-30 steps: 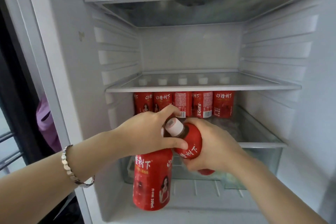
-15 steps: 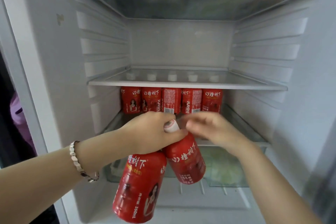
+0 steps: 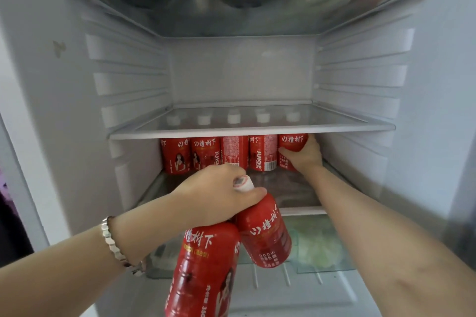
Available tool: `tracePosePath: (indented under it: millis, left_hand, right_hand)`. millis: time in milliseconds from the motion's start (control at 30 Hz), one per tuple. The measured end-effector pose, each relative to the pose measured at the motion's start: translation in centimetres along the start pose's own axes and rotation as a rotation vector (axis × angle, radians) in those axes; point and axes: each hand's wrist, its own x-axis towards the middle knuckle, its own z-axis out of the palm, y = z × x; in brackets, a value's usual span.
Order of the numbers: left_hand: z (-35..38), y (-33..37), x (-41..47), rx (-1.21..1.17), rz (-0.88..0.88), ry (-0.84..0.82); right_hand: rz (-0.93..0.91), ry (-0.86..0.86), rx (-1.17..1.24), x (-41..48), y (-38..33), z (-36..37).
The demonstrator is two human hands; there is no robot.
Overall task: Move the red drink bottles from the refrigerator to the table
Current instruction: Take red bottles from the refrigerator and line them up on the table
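White refrigerator shelf (image 3: 252, 134) above; left hand (image 3: 219, 195) fingers pinch two red bottles (image 3: 206, 265) hanging below them; beyond, right hand (image 3: 306, 157) fingers curl round the row's rightmost bottle (image 3: 291, 143).

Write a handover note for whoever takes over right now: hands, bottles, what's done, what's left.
Left hand: grips two red drink bottles by the necks, in front of the open refrigerator.
Right hand: inside, fingers around the rightmost bottle of the row under the glass shelf.
Four more bottles stand to its left.
Done: two out, in hand. Table not in view.
Left: pull this one, carry all to the table, return for the four.
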Motion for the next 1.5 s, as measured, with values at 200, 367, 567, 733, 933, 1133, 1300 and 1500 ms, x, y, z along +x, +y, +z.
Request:
tracePosePath:
  millis: [200,367,567,733,933,1133,1300,1500]
  left_hand:
    - [0.8,-0.6,-0.1,-0.009,-0.015,0.004]
    - [0.9,-1.0,-0.4,0.073,0.008,0.005]
    - [1.0,-1.3,-0.8,0.121,0.030,-0.018]
    - [0.5,-2.1,-1.5,0.127,0.023,-0.020]
    - [-0.9,-2.7,-3.5,0.198,0.008,-0.075]
    - [-1.4,-3.3,-8.0,0.291,-0.136,-0.015]
    - [-0.3,-3.6,-14.7,0.434,-0.350,0.024]
    - [1.9,-1.7,-25.3,0.513,-0.753,0.109]
  right_hand:
    - [0.003,0.085,-0.086,-4.1,-1.5,-1.3]
    - [0.077,0.137,0.025,-9.0,-2.4,-3.3]
    - [0.110,0.094,0.189,-11.4,-2.9,-4.5]
    - [0.029,0.072,-0.025,-12.0,-4.6,-4.9]
    - [-0.010,0.133,-0.064,-15.4,-5.6,-6.0]
    - [-0.107,-0.124,-0.052,-20.2,-6.0,-3.8]
    - [-0.218,-0.505,-0.088,-24.1,-6.0,0.2]
    - [-0.466,-0.828,-0.064,-30.4,-6.7,1.7]
